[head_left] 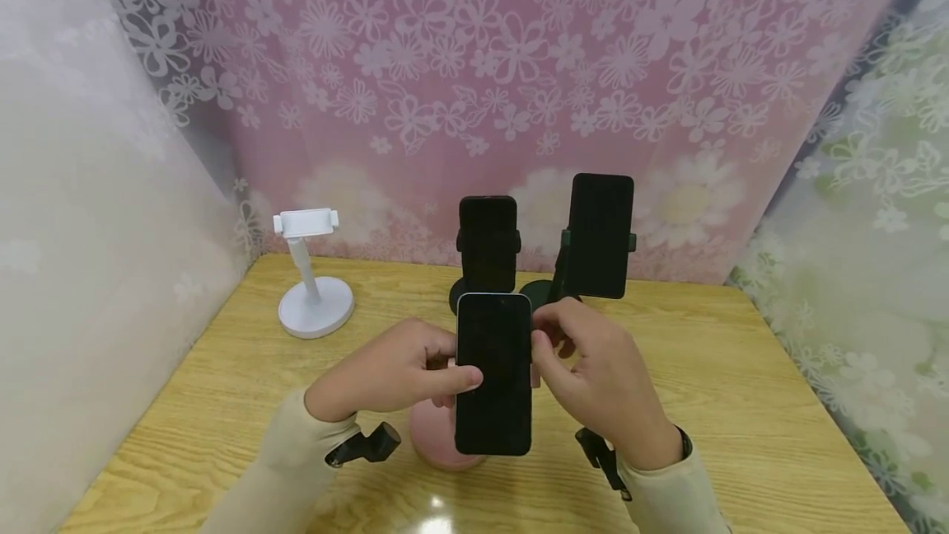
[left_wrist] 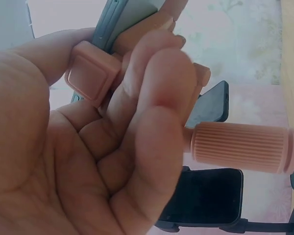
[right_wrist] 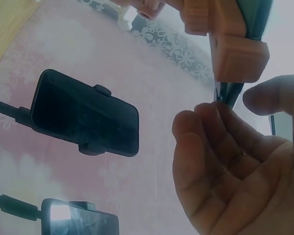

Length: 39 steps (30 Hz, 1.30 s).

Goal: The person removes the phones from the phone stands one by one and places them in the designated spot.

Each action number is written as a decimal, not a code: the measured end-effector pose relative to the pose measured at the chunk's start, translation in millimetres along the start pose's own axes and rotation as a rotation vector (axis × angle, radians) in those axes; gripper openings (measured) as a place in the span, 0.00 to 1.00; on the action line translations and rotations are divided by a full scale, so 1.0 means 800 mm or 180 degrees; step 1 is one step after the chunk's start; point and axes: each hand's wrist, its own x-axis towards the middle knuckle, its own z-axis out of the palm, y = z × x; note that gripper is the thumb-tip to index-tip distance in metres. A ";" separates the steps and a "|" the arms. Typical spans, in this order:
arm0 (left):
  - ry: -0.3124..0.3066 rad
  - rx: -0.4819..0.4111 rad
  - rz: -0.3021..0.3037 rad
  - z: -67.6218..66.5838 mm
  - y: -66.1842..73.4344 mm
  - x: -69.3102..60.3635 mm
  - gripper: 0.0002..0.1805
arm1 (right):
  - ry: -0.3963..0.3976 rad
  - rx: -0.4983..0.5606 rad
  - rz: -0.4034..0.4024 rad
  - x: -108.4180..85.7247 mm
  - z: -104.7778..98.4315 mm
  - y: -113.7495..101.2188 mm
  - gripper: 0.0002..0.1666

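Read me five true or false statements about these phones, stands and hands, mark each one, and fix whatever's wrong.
1. The white stand holds no phone. True.
2. The pink stand stands farther from the person than the white stand. False: the pink stand is nearer.
3. The thumb of the left hand reaches over the edge of the front phone onto its screen. True.
4. The right hand lies flat on the table. False: the right hand is raised at the right edge of the front phone.
5. Both rear phones have brightly lit screens. False: in the head view, the left rear phone and the right rear phone have dark screens.
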 end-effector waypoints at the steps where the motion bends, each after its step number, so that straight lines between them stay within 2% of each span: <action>1: -0.0015 0.0007 -0.0016 0.000 0.000 0.000 0.15 | -0.0017 -0.0002 -0.0008 0.000 0.000 0.000 0.05; 8: -0.0084 0.0141 -0.0059 0.001 0.001 -0.001 0.16 | -0.0132 -0.0101 -0.0063 -0.002 0.000 0.000 0.04; 11: -0.0158 0.0070 -0.0063 0.003 0.001 -0.001 0.16 | -0.0249 -0.0151 -0.0045 -0.004 0.000 -0.001 0.04; 15: -0.0264 -0.0121 -0.0070 0.007 0.000 -0.001 0.15 | -0.0490 -0.0125 0.0108 -0.007 -0.002 -0.003 0.09; 21: -0.0277 -0.0186 0.0003 0.014 -0.001 0.003 0.16 | -0.0745 -0.0148 0.0197 -0.008 -0.007 -0.004 0.07; 31: -0.0323 -0.0045 -0.0063 0.021 0.006 0.004 0.17 | -0.0846 -0.0223 0.0332 -0.007 -0.006 -0.005 0.07; 35: -0.0418 -0.0123 -0.0128 0.024 0.010 0.002 0.14 | -0.0885 -0.0220 0.0381 -0.007 -0.008 -0.007 0.06; 39: -0.0466 -0.0177 -0.0084 0.025 0.010 0.002 0.13 | -0.0876 -0.0237 0.0373 -0.007 -0.009 -0.008 0.06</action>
